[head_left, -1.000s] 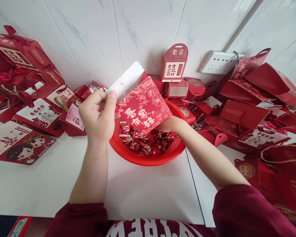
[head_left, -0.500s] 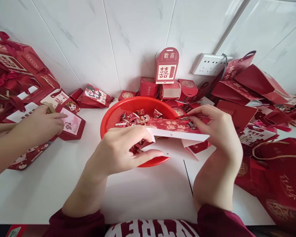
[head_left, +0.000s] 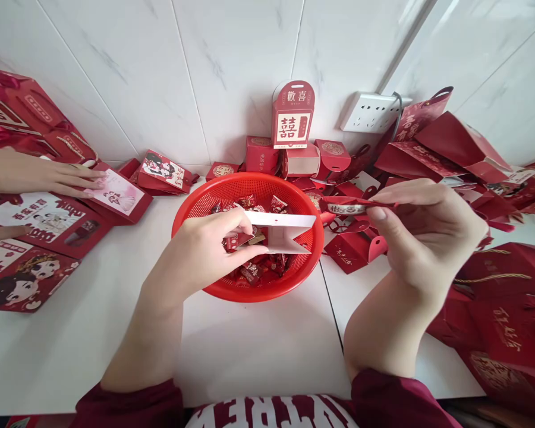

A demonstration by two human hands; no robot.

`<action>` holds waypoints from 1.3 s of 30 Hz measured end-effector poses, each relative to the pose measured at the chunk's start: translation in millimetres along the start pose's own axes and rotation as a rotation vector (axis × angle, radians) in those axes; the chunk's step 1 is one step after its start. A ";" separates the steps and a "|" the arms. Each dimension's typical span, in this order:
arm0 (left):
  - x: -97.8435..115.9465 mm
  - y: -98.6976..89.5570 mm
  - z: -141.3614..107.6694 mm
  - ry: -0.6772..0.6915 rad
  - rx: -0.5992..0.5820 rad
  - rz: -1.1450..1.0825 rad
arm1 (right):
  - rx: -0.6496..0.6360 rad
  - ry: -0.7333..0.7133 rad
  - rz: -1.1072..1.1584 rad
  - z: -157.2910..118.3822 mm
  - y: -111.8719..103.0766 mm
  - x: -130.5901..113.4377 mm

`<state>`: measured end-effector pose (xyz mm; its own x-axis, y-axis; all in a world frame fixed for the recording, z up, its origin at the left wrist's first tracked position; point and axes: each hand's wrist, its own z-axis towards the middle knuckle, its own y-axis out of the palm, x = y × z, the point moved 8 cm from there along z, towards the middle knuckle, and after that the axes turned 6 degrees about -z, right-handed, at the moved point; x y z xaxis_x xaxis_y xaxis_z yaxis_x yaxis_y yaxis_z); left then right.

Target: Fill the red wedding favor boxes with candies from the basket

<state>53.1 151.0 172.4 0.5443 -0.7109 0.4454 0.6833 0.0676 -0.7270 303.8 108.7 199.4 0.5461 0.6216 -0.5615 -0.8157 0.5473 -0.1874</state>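
Note:
My left hand (head_left: 205, 249) pinches a red paper gift box (head_left: 289, 235) by its edge, thumb below and fingers above. The box is tilted so that its white inside and open mouth show. Beneath it is a red plastic basket (head_left: 191, 205) holding several wrapped candies (head_left: 252, 272). To the right, my right hand (head_left: 419, 232) is closed on a thin red strip (head_left: 348, 208) with pale printing, apart from the box. It looks like a ribbon handle, though its far part is hidden by my fingers.
Finished-looking gift boxes (head_left: 31, 276) stand at the left, where another person's hands (head_left: 44, 172) touch them. Red boxes (head_left: 305, 160) line the tiled wall, one upright box (head_left: 293, 116) on top. Folded boxes and bags (head_left: 499, 309) crowd the right, near a power strip (head_left: 370, 113).
My right hand has moved right, away from the box, with the red strip in it. The box has shifted left and turned over the basket. At left, the other person's hands have moved.

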 end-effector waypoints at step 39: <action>-44.8 15.6 6.2 -0.198 -0.260 0.009 | -0.849 0.125 -0.047 -26.0 111.0 36.1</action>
<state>42.3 188.3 144.4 0.6512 -0.5595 0.5127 0.5446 -0.1260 -0.8292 228.0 177.3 137.4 0.5989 0.5152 -0.6131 -0.6862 -0.0646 -0.7245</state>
